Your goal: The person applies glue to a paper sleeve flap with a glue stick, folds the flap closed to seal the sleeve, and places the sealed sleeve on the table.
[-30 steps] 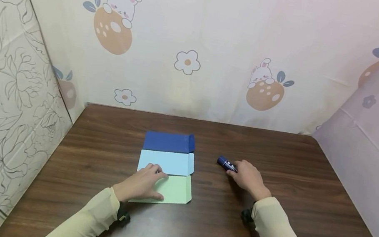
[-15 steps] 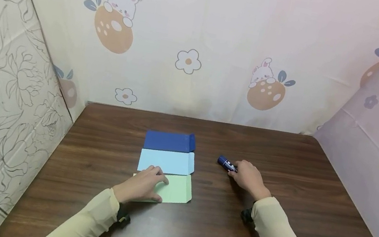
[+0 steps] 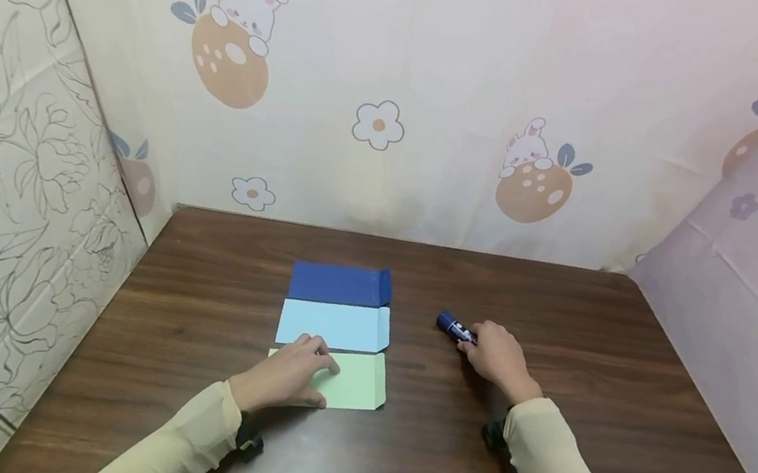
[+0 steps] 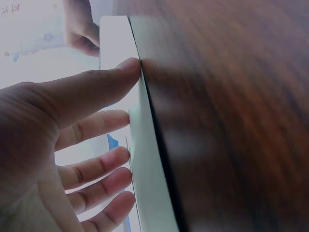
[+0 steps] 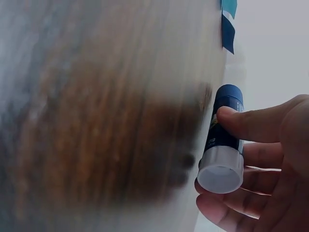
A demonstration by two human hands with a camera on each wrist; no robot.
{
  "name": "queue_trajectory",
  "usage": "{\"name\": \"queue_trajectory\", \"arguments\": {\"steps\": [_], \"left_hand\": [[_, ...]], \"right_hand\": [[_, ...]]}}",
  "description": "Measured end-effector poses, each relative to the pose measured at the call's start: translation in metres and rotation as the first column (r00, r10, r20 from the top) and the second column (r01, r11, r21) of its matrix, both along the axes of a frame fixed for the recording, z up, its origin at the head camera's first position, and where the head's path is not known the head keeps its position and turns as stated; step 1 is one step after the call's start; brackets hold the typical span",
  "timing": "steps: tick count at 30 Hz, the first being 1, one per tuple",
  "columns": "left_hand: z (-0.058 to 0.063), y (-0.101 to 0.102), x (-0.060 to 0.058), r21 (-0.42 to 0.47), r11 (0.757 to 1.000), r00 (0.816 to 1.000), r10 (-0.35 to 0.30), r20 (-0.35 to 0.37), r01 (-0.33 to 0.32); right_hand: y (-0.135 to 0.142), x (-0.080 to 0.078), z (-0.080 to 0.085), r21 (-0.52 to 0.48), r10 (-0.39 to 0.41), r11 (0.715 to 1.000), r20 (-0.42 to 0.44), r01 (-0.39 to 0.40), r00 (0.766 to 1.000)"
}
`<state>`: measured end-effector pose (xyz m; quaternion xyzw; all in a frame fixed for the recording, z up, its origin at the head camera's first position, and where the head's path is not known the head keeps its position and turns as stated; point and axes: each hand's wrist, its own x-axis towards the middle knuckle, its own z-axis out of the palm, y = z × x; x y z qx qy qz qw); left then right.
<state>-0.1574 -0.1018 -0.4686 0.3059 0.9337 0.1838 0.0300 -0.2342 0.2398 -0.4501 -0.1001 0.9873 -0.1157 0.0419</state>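
Note:
A light green envelope [image 3: 357, 381] with its flap unfolded to the right lies nearest the person. My left hand [image 3: 286, 372] rests on its left part, thumb at the near edge and fingertips on the paper. In the left wrist view the fingers [image 4: 104, 166] are spread and only slightly bent. My right hand [image 3: 498, 359] grips a dark blue glue stick [image 3: 457, 328] between thumb and fingers, low over the table to the right of the envelopes. The right wrist view shows the white base [image 5: 220, 171] of the glue stick, its blue cap end pointing away.
Beyond the green envelope lie a light blue envelope [image 3: 333, 324] and a dark blue envelope [image 3: 337, 284], in a column with flaps to the right. The brown wooden table [image 3: 399, 468] ends at a printed cloth backdrop [image 3: 435, 179]; more cloth hangs at both sides.
My left hand has shifted slightly to the right on the green envelope, its fingers drawing in a little. My right hand keeps its hold on the glue stick in nearly the same place.

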Motion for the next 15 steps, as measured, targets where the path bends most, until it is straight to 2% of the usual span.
{"name": "queue_trajectory", "arguments": {"steps": [10, 15], "left_hand": [[0.0036, 0.0031, 0.0033, -0.045, 0.999, 1.0, -0.027, -0.005, 0.026], [0.0024, 0.0042, 0.0039, -0.034, 0.999, 1.0, -0.009, -0.005, 0.009]], "right_hand": [[-0.002, 0.0016, 0.0004, -0.08, -0.031, 0.996, -0.026, 0.029, 0.999], [-0.0026, 0.0012, 0.0001, -0.112, -0.034, 0.993, -0.046, 0.029, 0.998]]}}
